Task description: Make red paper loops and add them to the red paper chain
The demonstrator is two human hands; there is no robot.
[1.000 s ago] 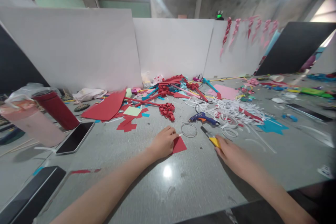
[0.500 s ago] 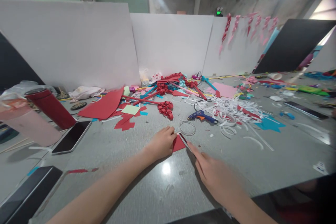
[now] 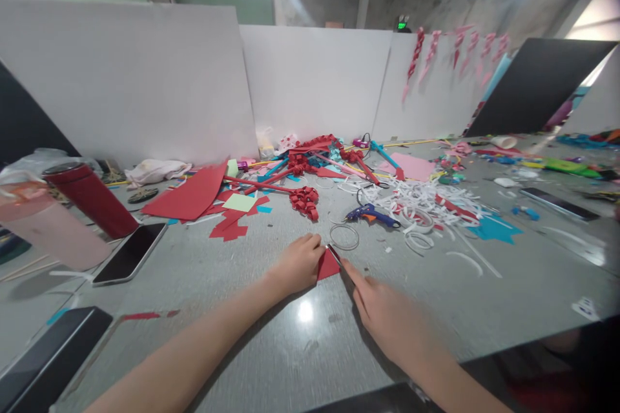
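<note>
In the head view a small piece of red paper (image 3: 329, 265) lies on the grey table in front of me. My left hand (image 3: 300, 262) is closed, its curled fingers pressing the paper's left side down. From the right, my right hand (image 3: 380, 306) grips a slim, dark-and-silver blade-like tool (image 3: 334, 252), with the index finger stretched along it. The tool lies across the paper's upper right edge; whether it is a knife or scissors I cannot tell, since the hand hides its rear part. Just beyond the paper is a pale wire-like ring (image 3: 344, 237).
A blue glue gun (image 3: 372, 215) lies beyond my right hand, beside shredded white paper strips (image 3: 431, 200). Red paper sheets (image 3: 188, 193) and a red paper-wrapped stick (image 3: 261, 185) lie behind. Phone (image 3: 130, 254), red flask (image 3: 92, 199) and black box (image 3: 55, 358) are at left.
My right hand and the tool have shifted slightly left along the paper's edge. My left hand stays pressed on the paper. The whole view has moved a little.
</note>
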